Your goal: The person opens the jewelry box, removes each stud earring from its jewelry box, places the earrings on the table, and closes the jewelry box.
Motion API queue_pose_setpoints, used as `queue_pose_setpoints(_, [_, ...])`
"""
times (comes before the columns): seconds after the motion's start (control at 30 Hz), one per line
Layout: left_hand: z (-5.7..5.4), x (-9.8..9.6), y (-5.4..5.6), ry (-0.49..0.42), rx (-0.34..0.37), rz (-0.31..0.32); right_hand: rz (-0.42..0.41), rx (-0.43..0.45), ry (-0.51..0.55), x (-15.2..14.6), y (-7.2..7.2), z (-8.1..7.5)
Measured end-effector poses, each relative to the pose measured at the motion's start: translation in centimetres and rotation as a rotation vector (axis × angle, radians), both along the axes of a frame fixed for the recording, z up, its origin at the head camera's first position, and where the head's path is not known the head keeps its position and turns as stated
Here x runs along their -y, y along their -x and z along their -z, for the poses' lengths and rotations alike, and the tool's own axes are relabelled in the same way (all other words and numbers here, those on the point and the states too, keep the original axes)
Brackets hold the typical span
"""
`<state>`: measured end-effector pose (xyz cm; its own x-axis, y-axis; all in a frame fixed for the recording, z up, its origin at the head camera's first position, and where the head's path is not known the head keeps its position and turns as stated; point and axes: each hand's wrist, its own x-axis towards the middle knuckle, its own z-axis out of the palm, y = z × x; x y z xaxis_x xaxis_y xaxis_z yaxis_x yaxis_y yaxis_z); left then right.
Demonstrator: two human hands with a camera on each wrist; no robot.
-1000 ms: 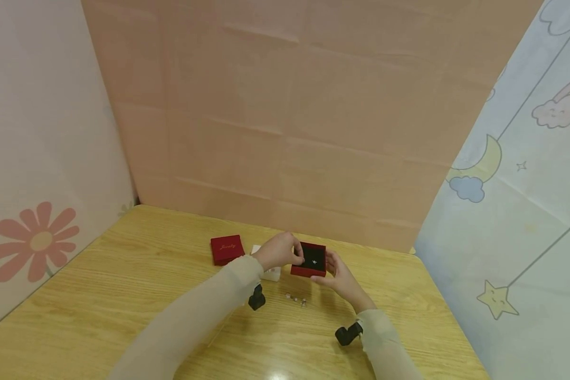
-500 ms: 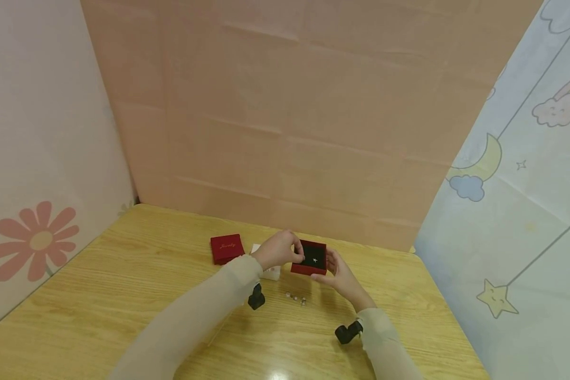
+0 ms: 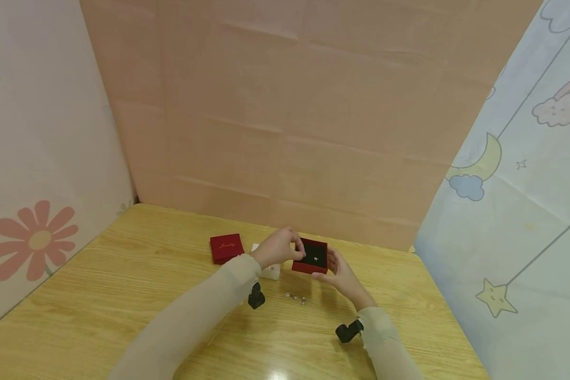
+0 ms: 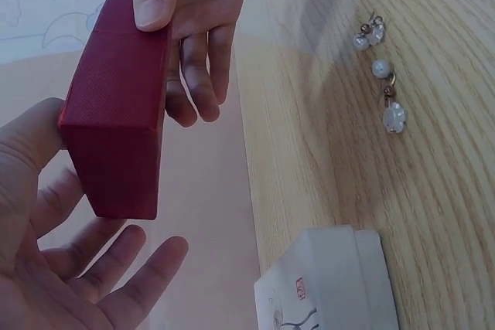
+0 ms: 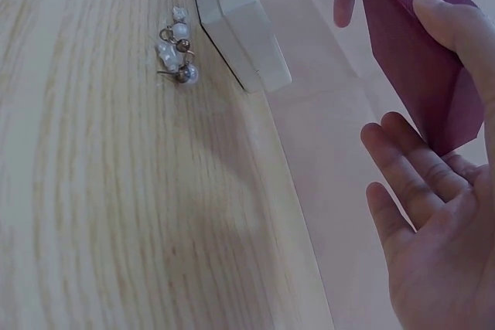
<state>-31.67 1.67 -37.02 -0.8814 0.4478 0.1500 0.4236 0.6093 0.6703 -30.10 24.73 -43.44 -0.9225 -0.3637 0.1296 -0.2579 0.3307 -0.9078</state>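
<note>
My right hand (image 3: 344, 277) grips a small red jewelry box (image 3: 309, 269) above the wooden table, thumb on its near wall and fingers round its right side. The box is tilted, its black insert (image 3: 312, 252) facing up. A small silvery star-shaped piece (image 3: 315, 259) sits on that insert. My left hand (image 3: 277, 248) reaches to the box's left side, thumb and index finger bent in over the insert. Whatever lies between those two fingertips is hidden. In the left wrist view the thumb (image 4: 39, 129) is at the edge of the box, the other fingers spread loosely below.
Several beaded earrings (image 3: 295, 298) lie on the table (image 3: 266, 343) in front of the box. A white box (image 3: 271, 272) stands partly under my left hand. Farther left rests a red lid (image 3: 227, 247) with gold lettering. Cloth walls surround the table's back and sides.
The red box has risen very slightly, both hands moving with it. My left fingertips stay at the insert's left side; the earrings on the table have not moved.
</note>
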Motion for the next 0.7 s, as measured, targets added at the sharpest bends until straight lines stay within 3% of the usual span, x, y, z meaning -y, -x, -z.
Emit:
queue_pose_setpoints(0.33, [-0.06,0.03,0.35,0.003,-0.015,0.020,0.009,-0.001,0.001,-0.16,0.13,0.29])
queue_pose_setpoints(0.7, [-0.12,0.52,0.23,-0.062,0.062,0.024,-0.004,0.023,0.017,-0.13,0.03,0.14])
